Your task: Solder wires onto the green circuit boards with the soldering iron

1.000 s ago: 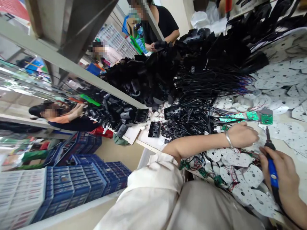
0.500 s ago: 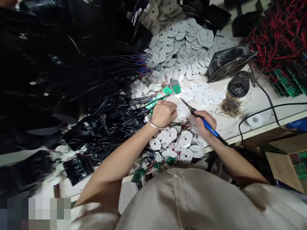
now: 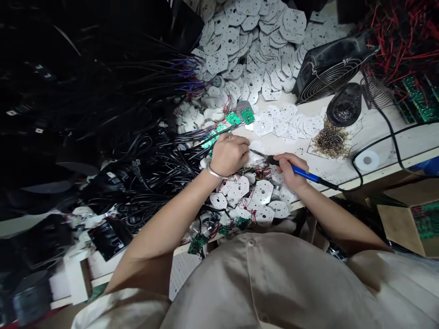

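The right hand (image 3: 290,172) is closed around a blue-handled soldering iron (image 3: 303,172), holding it like a pen, its long axis running across the view with the thin tip (image 3: 258,153) pointing at the left hand (image 3: 229,155) and ending just beside it. The left hand, with a bangle (image 3: 213,172) on its wrist, is curled, and whatever it may hold is hidden. Both hands hover over white perforated plates (image 3: 262,192) trailing thin red leads (image 3: 256,172).
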`<state>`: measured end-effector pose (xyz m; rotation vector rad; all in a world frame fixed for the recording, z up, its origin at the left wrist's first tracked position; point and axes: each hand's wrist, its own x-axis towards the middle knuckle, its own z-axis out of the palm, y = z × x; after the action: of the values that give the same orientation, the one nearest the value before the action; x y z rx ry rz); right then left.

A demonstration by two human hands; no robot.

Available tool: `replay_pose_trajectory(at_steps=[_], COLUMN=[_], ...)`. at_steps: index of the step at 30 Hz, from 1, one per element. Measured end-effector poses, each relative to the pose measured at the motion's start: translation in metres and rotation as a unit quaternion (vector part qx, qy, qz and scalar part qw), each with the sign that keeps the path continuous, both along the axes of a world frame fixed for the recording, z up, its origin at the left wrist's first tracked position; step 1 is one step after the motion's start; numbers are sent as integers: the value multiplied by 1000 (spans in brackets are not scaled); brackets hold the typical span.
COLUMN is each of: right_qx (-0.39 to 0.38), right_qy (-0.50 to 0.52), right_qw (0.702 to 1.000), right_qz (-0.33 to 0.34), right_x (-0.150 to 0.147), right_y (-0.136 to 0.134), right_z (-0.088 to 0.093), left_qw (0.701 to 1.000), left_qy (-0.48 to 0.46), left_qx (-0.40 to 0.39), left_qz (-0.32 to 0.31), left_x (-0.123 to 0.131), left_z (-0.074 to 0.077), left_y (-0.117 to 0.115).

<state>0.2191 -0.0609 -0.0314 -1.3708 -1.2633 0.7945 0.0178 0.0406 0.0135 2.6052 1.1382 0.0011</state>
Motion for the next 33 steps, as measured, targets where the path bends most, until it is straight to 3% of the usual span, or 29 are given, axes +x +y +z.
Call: replay_pose_trajectory(at_steps=[25, 29, 33], right_qx=[-36, -27, -9], right_qy=[39, 74, 57], right_qw=[998, 996, 997], right_qz=[-13, -51, -44], right_x=[-4, -4, -3], right_y=[2, 3, 1], right_z=[1, 0, 1], left_qw=[1000, 999, 999], left_qy=[19, 30, 31], left_qx=[13, 15, 12], left_qz=[-17, -18, -14], left_x=[2, 2, 3], left_z=[2, 3, 2], left_y=[1, 1, 0])
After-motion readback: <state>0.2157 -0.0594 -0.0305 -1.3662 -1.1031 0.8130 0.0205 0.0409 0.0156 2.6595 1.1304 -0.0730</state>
